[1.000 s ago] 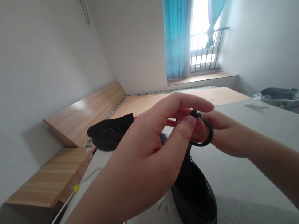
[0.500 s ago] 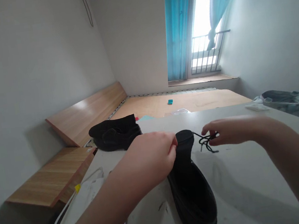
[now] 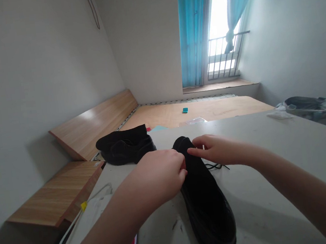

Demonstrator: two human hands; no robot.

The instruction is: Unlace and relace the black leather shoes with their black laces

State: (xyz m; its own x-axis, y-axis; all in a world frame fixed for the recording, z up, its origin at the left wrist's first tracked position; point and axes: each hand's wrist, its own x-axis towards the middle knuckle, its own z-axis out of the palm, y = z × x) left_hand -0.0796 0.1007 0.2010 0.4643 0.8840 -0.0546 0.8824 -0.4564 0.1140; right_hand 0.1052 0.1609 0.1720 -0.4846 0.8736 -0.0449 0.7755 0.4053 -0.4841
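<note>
A black lace-up shoe [image 3: 210,216] lies on the white table, heel towards me and its opening upward. At its left side my left hand [image 3: 168,173] is closed on the shoe's edge, near the long black tongue [image 3: 195,169]; most of its fingertips are hidden. My right hand [image 3: 211,147] touches the upper right edge of the tongue, thumb and forefinger apart. A loose black shoelace [image 3: 217,166] lies on the table beneath that hand. Another black shoe [image 3: 124,147] rests on its own, further back to the left.
The white table [image 3: 268,192] stretches off to the right, with a small white packet [image 3: 279,115] near its far edge. A grey bin [image 3: 313,108] stands beyond. White cables [image 3: 65,235] run along the left side. A wooden bed board [image 3: 161,112] lies behind the table.
My right hand has let go of the shoelace and moved left to the tongue. The lace now lies on the table. The tongue has shifted slightly left; my left hand stays at the shoe.
</note>
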